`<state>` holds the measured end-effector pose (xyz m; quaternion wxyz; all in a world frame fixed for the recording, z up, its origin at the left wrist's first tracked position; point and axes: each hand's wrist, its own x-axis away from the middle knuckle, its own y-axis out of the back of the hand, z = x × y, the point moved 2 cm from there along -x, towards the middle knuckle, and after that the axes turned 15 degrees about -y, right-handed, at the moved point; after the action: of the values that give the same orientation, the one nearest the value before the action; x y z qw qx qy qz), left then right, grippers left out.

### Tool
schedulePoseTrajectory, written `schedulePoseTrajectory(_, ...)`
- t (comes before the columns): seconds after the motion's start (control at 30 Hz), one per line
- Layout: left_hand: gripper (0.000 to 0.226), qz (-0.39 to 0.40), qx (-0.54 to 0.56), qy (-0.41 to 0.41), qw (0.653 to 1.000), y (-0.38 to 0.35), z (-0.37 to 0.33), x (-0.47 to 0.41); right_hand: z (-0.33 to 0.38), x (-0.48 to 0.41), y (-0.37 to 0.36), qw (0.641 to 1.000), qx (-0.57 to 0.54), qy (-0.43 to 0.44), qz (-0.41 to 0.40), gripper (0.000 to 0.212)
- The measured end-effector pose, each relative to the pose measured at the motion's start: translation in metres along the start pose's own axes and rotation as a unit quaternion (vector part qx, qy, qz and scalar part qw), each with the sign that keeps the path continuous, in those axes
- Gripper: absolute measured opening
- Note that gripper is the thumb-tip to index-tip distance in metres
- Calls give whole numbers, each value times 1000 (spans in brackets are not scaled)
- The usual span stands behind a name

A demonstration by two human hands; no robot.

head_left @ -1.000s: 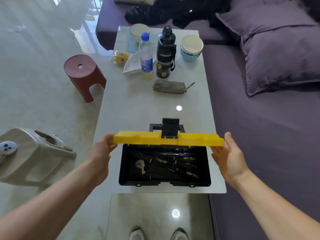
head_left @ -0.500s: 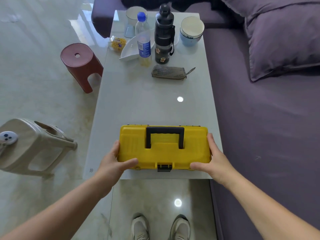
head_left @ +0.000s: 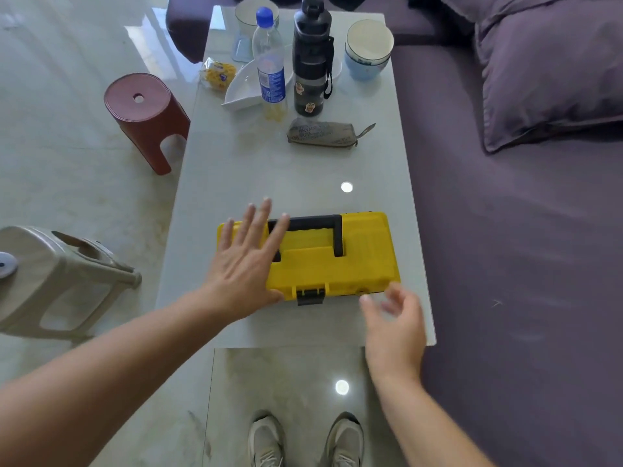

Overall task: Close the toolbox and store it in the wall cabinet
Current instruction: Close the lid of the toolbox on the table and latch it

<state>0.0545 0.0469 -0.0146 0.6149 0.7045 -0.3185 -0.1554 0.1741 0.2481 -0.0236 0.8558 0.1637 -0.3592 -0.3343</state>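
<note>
The yellow toolbox [head_left: 340, 264] lies on the pale coffee table [head_left: 269, 170] near its front edge, lid down, black handle folded flat on top. Its black front latch [head_left: 310, 295] hangs at the front edge. My left hand [head_left: 244, 261] lies flat, fingers spread, over the lid's left part and the handle's left end. My right hand [head_left: 392, 318] hovers just in front of the box's right front corner, fingers loosely curled and blurred, holding nothing. No wall cabinet is in view.
At the table's far end stand a water bottle [head_left: 269, 62], a black flask [head_left: 312, 59], bowls [head_left: 369, 48], a white dish [head_left: 246, 85] and a grey pouch [head_left: 322, 133]. A red stool [head_left: 145, 116] and a tipped beige stool [head_left: 57, 281] are left; a purple sofa [head_left: 512, 247] runs along the right.
The lid went from upright to shut on the box. Both hands then let go of the box's sides: the left moved onto the lid, the right drew back toward the front.
</note>
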Motion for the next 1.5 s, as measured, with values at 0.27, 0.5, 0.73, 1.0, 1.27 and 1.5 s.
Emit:
schedulePoseTrajectory(0.27,148,165,4,-47,985,-6,22,-42,-7,36,-82,873,-290,-334,207,20)
schedulePoseTrajectory(0.5,145,144,65,-39,987,-8,21,-44,8,30,-91,844,-320,-406,144,24)
schedulePoseTrajectory(0.73,138,153,75,-25,985,-5,17,-46,3,26,-96,828,-347,-404,175,21)
schedulePoseTrajectory(1.0,58,103,72,44,991,-6,17,-79,-10,20,-102,796,-406,-380,240,48)
schedulePoseTrajectory(1.27,25,70,-77,-88,991,15,7,-79,-12,16,-99,763,-450,-385,261,35)
schedulePoseTrajectory(1.5,38,78,158,-51,983,47,-22,-61,-5,16,-90,753,-462,-384,269,24)
